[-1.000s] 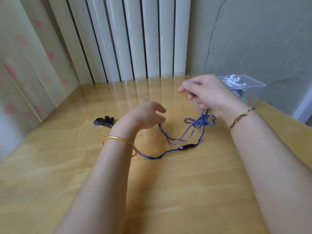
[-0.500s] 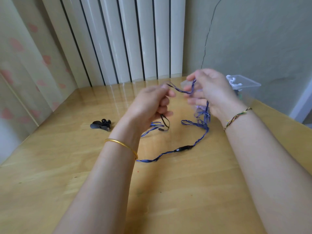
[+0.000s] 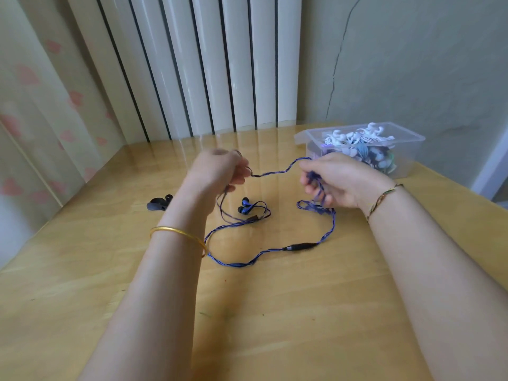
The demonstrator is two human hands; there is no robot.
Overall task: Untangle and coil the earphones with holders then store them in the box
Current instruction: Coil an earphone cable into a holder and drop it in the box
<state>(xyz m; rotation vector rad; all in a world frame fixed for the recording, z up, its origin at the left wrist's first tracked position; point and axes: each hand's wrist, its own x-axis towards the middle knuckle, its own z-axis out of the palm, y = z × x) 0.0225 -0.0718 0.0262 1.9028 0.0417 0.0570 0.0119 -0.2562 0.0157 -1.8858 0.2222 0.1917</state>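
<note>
Blue braided earphones (image 3: 270, 253) trail over the wooden table (image 3: 275, 325). Their two earbuds (image 3: 244, 206) lie between my arms, and a black inline remote (image 3: 302, 246) sits on the cable nearer me. My left hand (image 3: 217, 171) pinches one stretch of the cable above the table. My right hand (image 3: 335, 182) grips several loops of the same cable, and a short span runs taut between both hands. A black holder (image 3: 159, 204) lies on the table to the left. The clear plastic box (image 3: 406, 155) stands at the back right, open, holding several coiled earphones.
White vertical radiator pipes (image 3: 209, 64) and a curtain (image 3: 35, 105) rise behind the table's far edge. A cracked wall (image 3: 412, 64) stands behind the box. The table's right edge runs diagonally past the box.
Both hands have lifted and drawn apart, stretching a span of cable between them. The earbuds have come into sight on the table below my left hand.
</note>
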